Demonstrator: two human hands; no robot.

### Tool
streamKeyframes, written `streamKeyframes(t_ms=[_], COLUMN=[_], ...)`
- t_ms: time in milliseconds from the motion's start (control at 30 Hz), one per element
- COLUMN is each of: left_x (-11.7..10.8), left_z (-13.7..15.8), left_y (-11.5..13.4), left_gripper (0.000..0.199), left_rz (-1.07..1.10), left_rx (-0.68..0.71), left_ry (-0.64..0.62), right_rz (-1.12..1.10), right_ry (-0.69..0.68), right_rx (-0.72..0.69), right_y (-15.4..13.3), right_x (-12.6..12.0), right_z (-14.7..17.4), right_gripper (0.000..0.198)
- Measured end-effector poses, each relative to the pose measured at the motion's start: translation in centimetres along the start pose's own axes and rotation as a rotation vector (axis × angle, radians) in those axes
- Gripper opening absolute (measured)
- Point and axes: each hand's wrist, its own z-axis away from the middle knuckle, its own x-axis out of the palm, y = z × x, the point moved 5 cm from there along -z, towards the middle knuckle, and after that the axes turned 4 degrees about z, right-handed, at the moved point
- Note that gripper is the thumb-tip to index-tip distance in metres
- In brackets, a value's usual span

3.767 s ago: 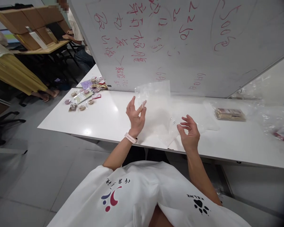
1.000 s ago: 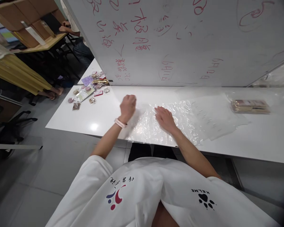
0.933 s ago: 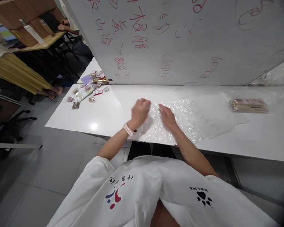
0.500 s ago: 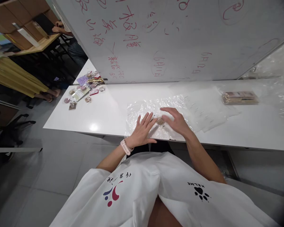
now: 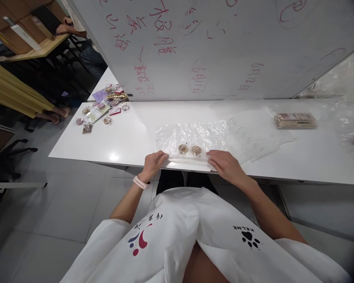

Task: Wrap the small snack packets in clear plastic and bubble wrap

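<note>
- My shirt (image 5: 177,232): "KELME" by a paw print (image 5: 247,235); Chinese print opposite, unreadable
- Whiteboard (image 5: 224,55), red handwriting: "6月11日", "6月12日", more Chinese, partly cut off
- Packets (image 5: 97,113): labels too small for me

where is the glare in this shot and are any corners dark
Head view: a bright glare spot on the white table, toward picture left; head view: many small glints across the clear plastic sheet; head view: both right-hand corners fade to dark.
</note>
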Motion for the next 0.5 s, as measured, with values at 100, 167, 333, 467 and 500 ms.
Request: streamKeyframes(t_ms=[100,167,333,467,500], left_x=[-0.4,-0.5,0.5,1.4,2.0], left_z=[-1.6,-2.6,-4.2,-3.9,-3.7], left_y=[-0.1,-0.2,-0.1,2.5,3.4], left_gripper=[0.038,0.039,0.026,0.029,0.036], left_rz=[-0.002,-0.042,-0.310,-0.417,-0.409], left_rx=[-0.133,-0.167,-0.159,0.102,0.193], left_ry=[0.026,0.043,0.008,0.147,0.136], right_rz=[0.076,0.090,0.120,0.168,0.167], right_ry=[-0.163,-0.272,-0.382,-0.408,-0.415], right_rx=[0.125,0.203,0.246,0.243,0.239], right_y=[1.4,2.5,3.2,3.1,3.1], right_x=[-0.6,-0.5,-0.1,0.5,0.6], right_z=[-2.8,-4.6,-8.4,-9.3,-9.4], right_gripper=[0.040,0.037,0.035,0.035,0.036])
